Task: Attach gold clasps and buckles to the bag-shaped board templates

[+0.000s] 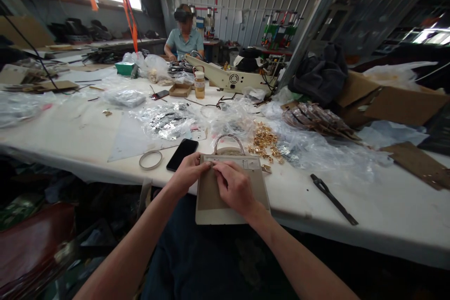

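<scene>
the bag piece (211, 199) is a flat, squarish tan panel with a paler, cream-looking strip along the near end and rounded corners down there. far end has a patterned loop handle (229, 137) sticking up past it, plus some small rectangular outlines and dark specks near the far right corner. it's sitting at the near edge of the tabletop (84, 150), with the near part hanging out over the person's lap.

left hand (188, 171) has the far left corner, thumb laid on top and fingers curled in by the edge, so it's clamped on there pretty snug. right hand (235, 190) is over the middle of the panel, fingers bent, thumb and index drawn in close together right beside the left thumb. can't tell if there's something tiny pinched in there or if it's just pressing on the panel, too small from here.

black phone (182, 154) just beside the left hand, and a pile of gold hardware (263, 138) off past the far right corner.
</scene>
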Tool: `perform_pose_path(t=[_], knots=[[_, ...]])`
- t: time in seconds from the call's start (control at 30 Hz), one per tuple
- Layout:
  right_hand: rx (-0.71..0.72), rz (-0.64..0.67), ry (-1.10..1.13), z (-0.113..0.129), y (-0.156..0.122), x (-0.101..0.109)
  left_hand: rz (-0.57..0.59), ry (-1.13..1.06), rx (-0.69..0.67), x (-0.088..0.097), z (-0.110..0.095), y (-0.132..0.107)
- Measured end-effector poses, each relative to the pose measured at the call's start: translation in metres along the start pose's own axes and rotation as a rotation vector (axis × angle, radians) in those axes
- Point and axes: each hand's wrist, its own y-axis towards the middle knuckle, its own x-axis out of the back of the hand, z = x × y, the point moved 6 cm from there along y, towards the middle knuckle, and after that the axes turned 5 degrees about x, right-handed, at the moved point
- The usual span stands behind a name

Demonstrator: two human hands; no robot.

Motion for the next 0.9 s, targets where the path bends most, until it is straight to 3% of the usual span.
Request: perform_pose_path(t=[0.27, 0.4, 0.6, 0.7, 0.9], knots=[[-0.020, 0.030, -0.003, -0.003, 0.001, -0.004, -0.077, -0.102, -0.013, 0.002, 0.011, 0.000], [-0.037, 0.034, 0.007, -0.006, 0.001, -0.007, -0.132, -0.062, -0.046, 0.005, 0.017, 0.001], [-0.178, 0.009, -0.029, -0.028, 0.020, 0.000, -0.168, 0.062, -0.075, 0.006, 0.029, 0.004], [-0.210, 0.126, -0.064, -0.045, 0.034, 0.000, -0.177, 0.102, -0.092, 0.007, 0.032, 0.005], [-0.314, 0.462, 0.201, -0.074, 0.044, -0.013, -0.195, 0.160, -0.109, 0.007, 0.033, 0.005]])
